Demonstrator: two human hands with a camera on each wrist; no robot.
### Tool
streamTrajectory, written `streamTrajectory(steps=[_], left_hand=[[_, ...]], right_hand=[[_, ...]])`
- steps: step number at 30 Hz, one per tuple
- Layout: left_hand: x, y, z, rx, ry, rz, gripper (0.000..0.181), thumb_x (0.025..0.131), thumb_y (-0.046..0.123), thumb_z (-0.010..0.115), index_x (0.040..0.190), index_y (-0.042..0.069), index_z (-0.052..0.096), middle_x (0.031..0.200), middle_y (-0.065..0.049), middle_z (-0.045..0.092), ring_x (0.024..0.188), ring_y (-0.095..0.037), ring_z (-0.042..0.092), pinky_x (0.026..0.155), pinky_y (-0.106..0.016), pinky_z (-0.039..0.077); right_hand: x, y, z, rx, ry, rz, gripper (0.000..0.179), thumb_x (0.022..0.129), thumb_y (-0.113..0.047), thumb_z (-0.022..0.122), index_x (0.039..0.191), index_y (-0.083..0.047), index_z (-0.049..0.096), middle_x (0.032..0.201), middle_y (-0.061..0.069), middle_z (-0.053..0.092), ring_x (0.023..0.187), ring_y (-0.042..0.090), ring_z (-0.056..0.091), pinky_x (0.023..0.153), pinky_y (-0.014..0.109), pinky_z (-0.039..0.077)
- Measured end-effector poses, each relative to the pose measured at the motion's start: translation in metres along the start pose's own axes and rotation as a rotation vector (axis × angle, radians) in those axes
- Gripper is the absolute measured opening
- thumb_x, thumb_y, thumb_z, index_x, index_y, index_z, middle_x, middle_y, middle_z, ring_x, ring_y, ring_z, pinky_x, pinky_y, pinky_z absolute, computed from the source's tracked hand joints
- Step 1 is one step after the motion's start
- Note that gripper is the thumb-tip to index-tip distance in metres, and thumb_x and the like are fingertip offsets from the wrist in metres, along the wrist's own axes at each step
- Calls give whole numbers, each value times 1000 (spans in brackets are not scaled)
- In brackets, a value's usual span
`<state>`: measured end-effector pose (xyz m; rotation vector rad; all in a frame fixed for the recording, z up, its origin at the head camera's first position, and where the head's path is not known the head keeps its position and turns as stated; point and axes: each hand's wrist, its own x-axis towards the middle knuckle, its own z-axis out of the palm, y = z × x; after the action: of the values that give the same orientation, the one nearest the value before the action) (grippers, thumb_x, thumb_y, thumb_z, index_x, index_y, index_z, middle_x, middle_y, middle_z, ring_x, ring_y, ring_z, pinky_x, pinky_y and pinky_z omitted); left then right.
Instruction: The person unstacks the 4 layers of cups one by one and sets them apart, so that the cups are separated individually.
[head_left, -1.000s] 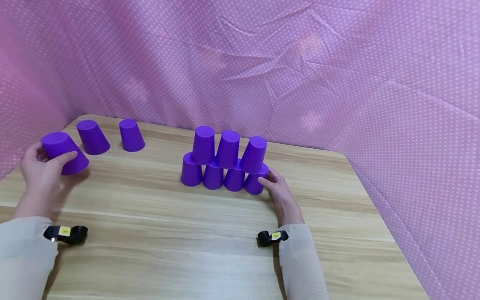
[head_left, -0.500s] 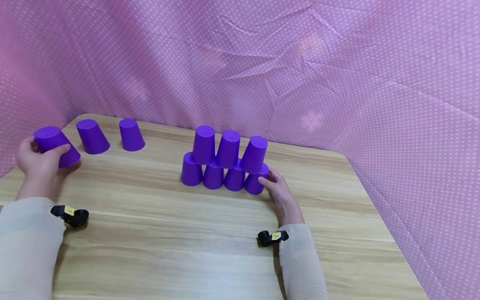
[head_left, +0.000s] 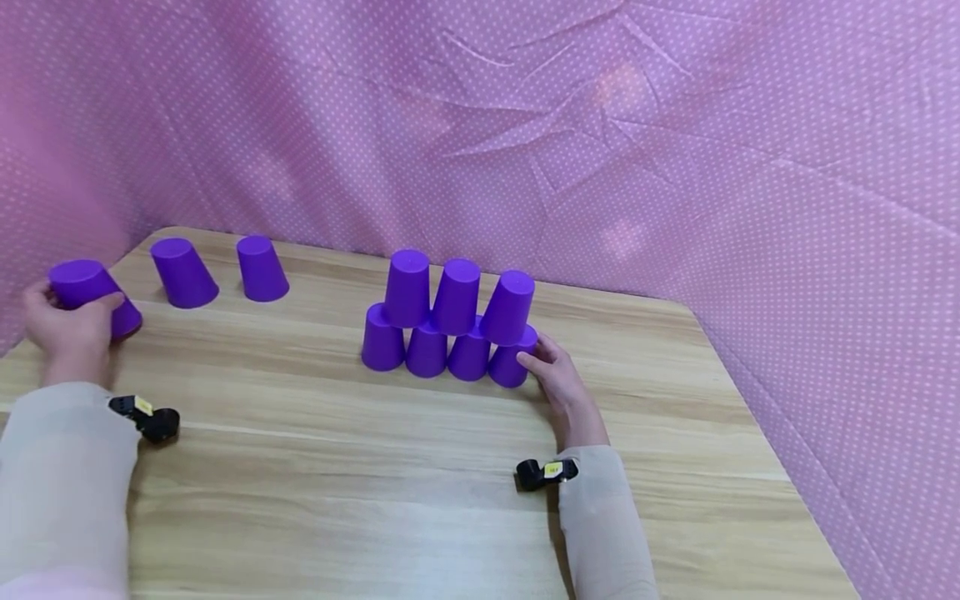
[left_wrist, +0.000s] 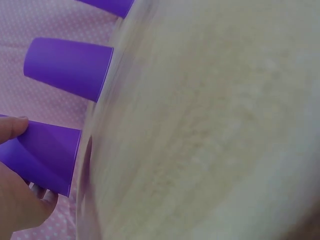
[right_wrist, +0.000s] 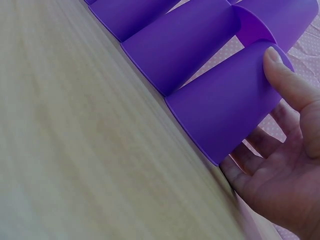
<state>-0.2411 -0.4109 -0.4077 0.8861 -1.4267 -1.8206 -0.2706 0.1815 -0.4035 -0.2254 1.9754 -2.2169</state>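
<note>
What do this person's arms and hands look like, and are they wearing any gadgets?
The left hand and right hand are ungloved. The left sleeve and right sleeve are long, pale grey-beige and plain. Each sleeve bears a small black wrist camera with a rounded end and a yellow label, its print too small to read. No cables show.

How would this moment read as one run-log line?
left hand: grips cup | right hand: holds lower row's right-end cup | stack: three on four | two cups: standing apart from stack
</note>
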Motion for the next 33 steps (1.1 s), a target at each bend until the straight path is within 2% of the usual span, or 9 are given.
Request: streamTrajectory(steps=[3,6,9,13,20,23,26,28,33], left_hand=[[-12,10,4,4,26,-7,83,52,-4,79,119,26,40,117,12,36,110,0,31,91,-9,21],[-14,12,5,26,39,1,80,55,-4,77,119,26,39,118,12,35,110,1,29,92,-8,19],[-10,12,7,16,43,-1,80,56,-8,75,119,25,38,119,12,33,112,1,27,92,-8,18],[1,8,9,10,51,24,79,55,-9,75,116,25,38,119,12,31,112,1,25,91,-6,17],[-33,31,18,216,74,75,65,70,-4,61,124,21,34,121,12,31,113,2,25,88,-2,15],[-24,28,17,190,63,75,68,68,-4,62,124,20,33,123,11,30,113,1,24,88,-2,16],[-13,22,15,73,45,68,72,66,-10,62,124,19,31,124,10,27,115,0,24,89,-3,17],[-8,19,15,53,37,74,73,65,-11,62,124,19,30,124,9,26,115,-1,24,89,-4,18],[-2,18,15,138,47,76,72,66,-10,61,125,19,32,123,10,30,114,-1,25,90,-4,16]], right_hand=[[1,2,-2,-11,-14,-34,53,78,0,58,128,1,38,120,21,44,109,25,42,95,32,31],[2,6,-4,2,-51,-97,54,77,-6,63,126,-2,41,118,19,47,108,24,43,94,32,32],[2,9,-5,5,-65,-132,58,74,-14,67,126,-4,43,117,17,48,108,23,44,94,32,32],[3,5,-3,-2,-39,-78,56,77,-5,61,127,0,39,118,19,47,108,24,43,95,32,31],[0,-3,3,-1,-20,-18,52,81,5,52,129,2,34,123,23,41,109,23,42,94,29,32],[1,-1,2,12,-16,-23,52,80,5,53,129,2,35,123,23,40,109,24,42,95,30,32],[2,-1,3,6,-18,-32,52,80,5,53,129,2,35,123,23,40,109,23,42,95,30,32],[2,-1,3,4,-17,-35,52,80,5,53,129,2,35,122,23,41,109,23,42,95,30,32],[2,0,3,6,-4,-26,52,80,4,54,128,2,36,121,22,43,108,23,42,94,30,32]])
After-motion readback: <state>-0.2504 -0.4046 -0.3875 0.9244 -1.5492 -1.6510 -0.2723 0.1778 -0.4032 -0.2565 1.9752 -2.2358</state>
